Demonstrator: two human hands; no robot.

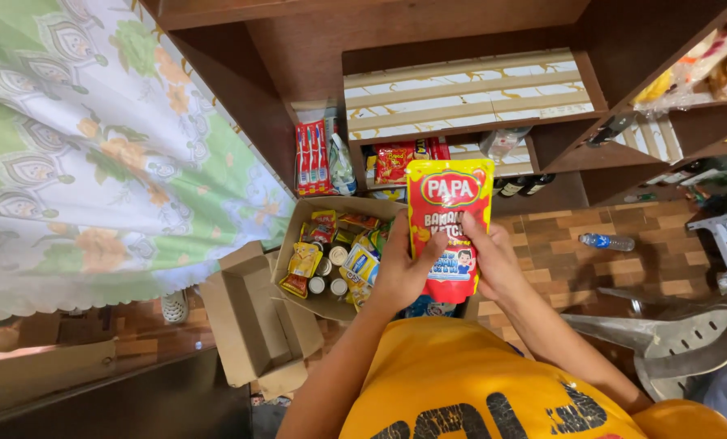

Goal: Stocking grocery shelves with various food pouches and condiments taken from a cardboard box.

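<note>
Both hands are holding one glossy red and yellow pouch (449, 223) upright above the open cardboard box (298, 236). The left hand (404, 272) is gripping the pouch's lower left edge, thumb lying across the front; the right hand (494, 260) is closing round its right edge, fingers curling behind. The pouch is a flat, soft plastic stand-up pack with a rounded yellow top band.

The cardboard box is sitting on the floor (575, 244), its flaps standing open, and it is holding a jumble of small goods: at least four round tins (331, 272) showing pale lids, and several yellow and red sachets (305, 264). A second cardboard box (245, 325), empty and lying to the left, is touching the first at its corner.

Behind, one dark wooden shelf unit (298, 57) is standing, with a card of red toothbrushes (311, 156) leaning at its foot and a red snack packet (394, 160) on the low shelf. One clear plastic bottle (607, 241) is lying on its side on the brown tiled floor at the right. A green floral cloth (95, 146) is hanging at the left.
</note>
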